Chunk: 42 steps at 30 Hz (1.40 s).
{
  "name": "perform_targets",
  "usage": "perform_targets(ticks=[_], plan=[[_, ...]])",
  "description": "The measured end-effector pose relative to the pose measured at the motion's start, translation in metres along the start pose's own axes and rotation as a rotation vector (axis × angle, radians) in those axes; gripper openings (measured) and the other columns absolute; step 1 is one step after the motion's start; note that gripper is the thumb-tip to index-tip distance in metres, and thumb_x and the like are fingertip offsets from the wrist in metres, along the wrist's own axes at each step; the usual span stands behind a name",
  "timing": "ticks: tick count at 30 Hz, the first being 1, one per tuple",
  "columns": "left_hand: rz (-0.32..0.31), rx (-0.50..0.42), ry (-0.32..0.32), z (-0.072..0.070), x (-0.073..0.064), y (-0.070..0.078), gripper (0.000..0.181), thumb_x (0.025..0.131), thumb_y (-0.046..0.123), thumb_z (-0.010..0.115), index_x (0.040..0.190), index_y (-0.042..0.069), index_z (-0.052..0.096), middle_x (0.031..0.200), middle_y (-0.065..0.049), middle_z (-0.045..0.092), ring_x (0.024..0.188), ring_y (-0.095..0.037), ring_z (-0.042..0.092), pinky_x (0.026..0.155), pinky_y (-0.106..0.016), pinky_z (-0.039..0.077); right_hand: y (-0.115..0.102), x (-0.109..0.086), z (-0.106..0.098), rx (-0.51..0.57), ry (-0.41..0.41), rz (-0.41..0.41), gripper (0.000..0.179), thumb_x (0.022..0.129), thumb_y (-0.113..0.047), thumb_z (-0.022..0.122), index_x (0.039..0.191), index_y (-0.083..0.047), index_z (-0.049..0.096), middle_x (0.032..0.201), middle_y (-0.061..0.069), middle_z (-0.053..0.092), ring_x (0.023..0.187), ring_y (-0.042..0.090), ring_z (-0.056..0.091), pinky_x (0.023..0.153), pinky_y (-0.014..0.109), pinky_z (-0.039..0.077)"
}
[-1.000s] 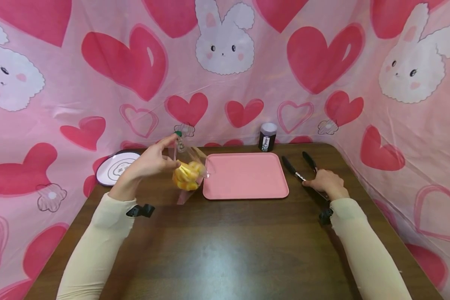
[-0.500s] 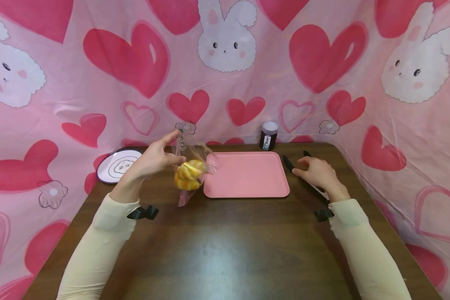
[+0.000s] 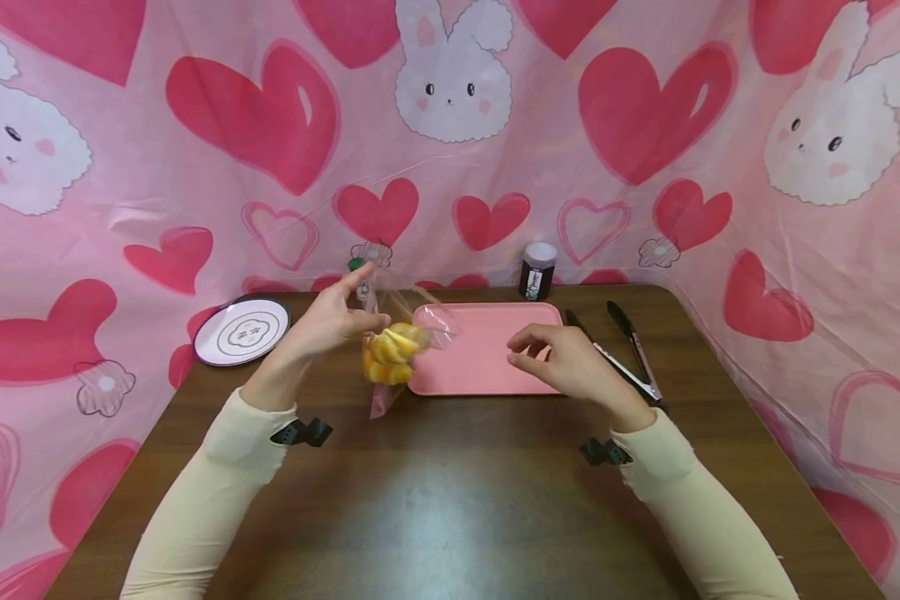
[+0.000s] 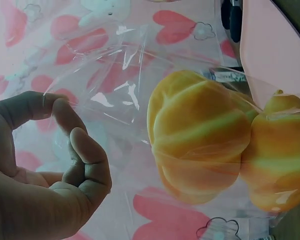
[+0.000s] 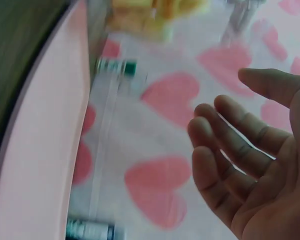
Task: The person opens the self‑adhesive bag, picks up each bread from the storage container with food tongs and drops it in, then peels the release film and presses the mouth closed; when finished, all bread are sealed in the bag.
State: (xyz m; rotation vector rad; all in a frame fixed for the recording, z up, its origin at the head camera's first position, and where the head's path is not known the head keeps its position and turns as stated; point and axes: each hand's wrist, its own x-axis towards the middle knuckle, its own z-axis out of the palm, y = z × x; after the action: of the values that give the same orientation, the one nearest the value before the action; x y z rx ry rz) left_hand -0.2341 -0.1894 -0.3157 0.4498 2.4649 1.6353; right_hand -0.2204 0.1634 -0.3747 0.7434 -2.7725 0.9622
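Note:
My left hand (image 3: 333,321) pinches the top of a clear plastic bag (image 4: 127,90) between thumb and fingertips. Inside the bag are yellow-orange, ridged bread rolls (image 3: 393,350); the left wrist view shows two of them (image 4: 200,132) close up. The bag hangs in the air at the left end of a pink tray (image 3: 457,367). My right hand (image 3: 573,362) hovers over the tray's right side with relaxed, bent fingers and holds nothing. To its right, black-and-silver tongs (image 3: 636,343) lie spread on the table.
A white plate (image 3: 213,337) with a dark rim stands at the back left. Behind the bag is a small green-capped bottle (image 3: 356,264). A black jar with a pale lid (image 3: 537,271) stands behind the tray. A pink patterned cloth (image 3: 450,175) hangs along the table's back edge.
My right hand has come off the tongs and moved left over the tray; the tongs stay on the table. My left hand has carried the bag slightly right.

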Motion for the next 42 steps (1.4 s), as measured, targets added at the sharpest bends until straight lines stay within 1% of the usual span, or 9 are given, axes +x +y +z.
perform_targets(ticks=[4,9,14,18,23,27,30,36,42], plan=[[0.006,0.006,0.002,0.005,0.0,0.002,0.09,0.088,0.008,0.069,0.161,0.011,0.015,0.154,-0.024,0.038,0.074,0.0,0.065,0.075,-0.022,0.055,-0.022,0.001,0.014,0.085,-0.011,-0.07,0.008,0.09,-0.028,0.073,0.097,-0.024,0.074,0.088,-0.012,0.07,0.082,0.009,0.062,0.071,0.031,0.053],[0.02,0.027,-0.004,0.008,0.0,0.002,0.09,0.088,0.011,0.069,0.161,0.011,0.016,0.163,-0.014,0.028,0.076,-0.002,0.066,0.079,-0.022,0.054,-0.043,0.005,0.03,0.142,0.012,-0.111,0.007,0.09,-0.028,0.074,0.096,-0.024,0.074,0.084,-0.014,0.069,0.078,0.007,0.061,0.07,0.032,0.055],[0.034,0.045,-0.014,0.013,0.001,0.001,0.089,0.089,0.012,0.069,0.161,0.011,0.016,0.167,-0.008,0.019,0.079,-0.003,0.067,0.079,-0.018,0.054,-0.059,0.011,0.045,0.16,0.098,-0.134,0.013,0.09,-0.03,0.074,0.101,-0.023,0.075,0.088,-0.012,0.072,0.075,0.005,0.062,0.068,0.03,0.056],[0.036,0.043,-0.015,0.019,0.001,0.002,0.09,0.089,0.011,0.069,0.161,0.011,0.015,0.167,-0.012,0.016,0.081,-0.004,0.068,0.078,-0.02,0.056,-0.068,0.017,0.057,0.193,0.195,-0.133,0.018,0.087,-0.026,0.077,0.103,-0.018,0.075,0.09,-0.008,0.075,0.072,0.004,0.064,0.065,0.024,0.056],[0.034,0.028,-0.019,0.024,0.001,0.004,0.091,0.089,0.01,0.07,0.161,0.012,0.014,0.167,-0.01,0.015,0.083,-0.008,0.07,0.078,-0.027,0.058,-0.075,0.022,0.067,0.198,0.282,-0.141,0.023,0.085,-0.025,0.08,0.103,-0.01,0.076,0.089,-0.003,0.077,0.068,0.004,0.065,0.063,0.021,0.056],[0.034,0.05,-0.019,0.026,0.001,0.005,0.091,0.089,0.013,0.07,0.161,0.012,0.015,0.167,-0.009,0.018,0.09,-0.012,0.07,0.079,-0.026,0.057,-0.079,0.025,0.07,0.154,0.329,-0.145,0.022,0.086,-0.027,0.079,0.101,-0.011,0.076,0.089,-0.002,0.078,0.065,0.004,0.065,0.061,0.02,0.055],[0.035,0.057,-0.019,0.027,0.0,0.007,0.091,0.088,0.013,0.07,0.161,0.012,0.016,0.167,-0.008,0.019,0.09,-0.011,0.069,0.079,-0.026,0.057,-0.08,0.026,0.071,0.119,0.346,-0.145,0.02,0.087,-0.028,0.078,0.098,-0.012,0.077,0.089,-0.002,0.078,0.064,0.004,0.063,0.061,0.02,0.054],[0.021,0.025,-0.029,0.029,0.0,0.009,0.091,0.088,0.012,0.07,0.161,0.014,0.016,0.166,-0.005,0.021,0.08,-0.008,0.067,0.076,-0.032,0.059,-0.081,0.026,0.07,0.102,0.354,-0.149,0.015,0.09,-0.026,0.074,0.094,-0.012,0.078,0.083,-0.003,0.077,0.064,0.004,0.063,0.059,0.02,0.051],[0.029,0.039,-0.018,0.029,0.0,0.009,0.09,0.088,0.014,0.071,0.161,0.014,0.018,0.165,-0.006,0.024,0.087,-0.009,0.07,0.083,-0.032,0.058,-0.079,0.025,0.068,0.136,0.374,-0.202,0.008,0.089,-0.02,0.074,0.091,-0.012,0.075,0.079,-0.003,0.074,0.065,0.006,0.062,0.06,0.028,0.055]])
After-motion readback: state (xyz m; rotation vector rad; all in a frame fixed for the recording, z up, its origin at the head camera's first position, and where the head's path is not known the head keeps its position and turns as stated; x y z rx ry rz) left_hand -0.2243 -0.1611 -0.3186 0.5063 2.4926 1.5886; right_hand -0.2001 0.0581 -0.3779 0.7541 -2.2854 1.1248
